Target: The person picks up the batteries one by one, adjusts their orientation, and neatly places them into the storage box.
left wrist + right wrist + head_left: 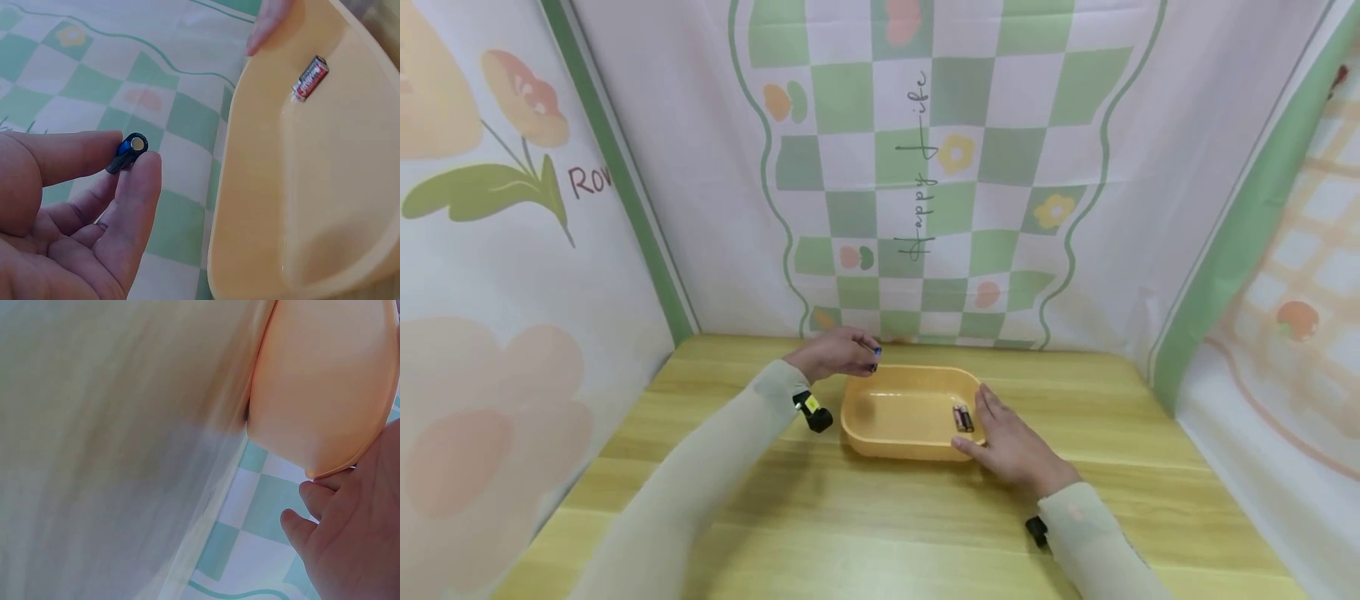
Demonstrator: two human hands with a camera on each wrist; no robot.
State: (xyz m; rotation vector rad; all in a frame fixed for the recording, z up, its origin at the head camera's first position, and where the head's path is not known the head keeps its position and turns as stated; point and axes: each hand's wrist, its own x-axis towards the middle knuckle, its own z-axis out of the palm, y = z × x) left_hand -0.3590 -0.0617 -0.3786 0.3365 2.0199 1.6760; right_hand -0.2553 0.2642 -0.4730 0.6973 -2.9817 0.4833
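My left hand (841,353) pinches a small blue-and-black battery (130,152) between thumb and fingertips, just above the far left rim of a yellow plastic basin (895,448). One flat metal end of the battery shows in the left wrist view. On the basin floor, near its right end, lie red-and-black batteries (963,419), seemingly two side by side. My right hand (1018,446) rests at the basin's right near corner, thumb on the near rim and fairly straight fingers along the right side. In the right wrist view its fingertips (290,519) extend beside the basin's outer wall.
The basin stands on a wood-grain table (865,525). Behind the table hangs a green-and-white checked curtain (955,200), with patterned cloth walls (497,275) at both sides. Each sleeve carries a small black wrist camera (817,416).
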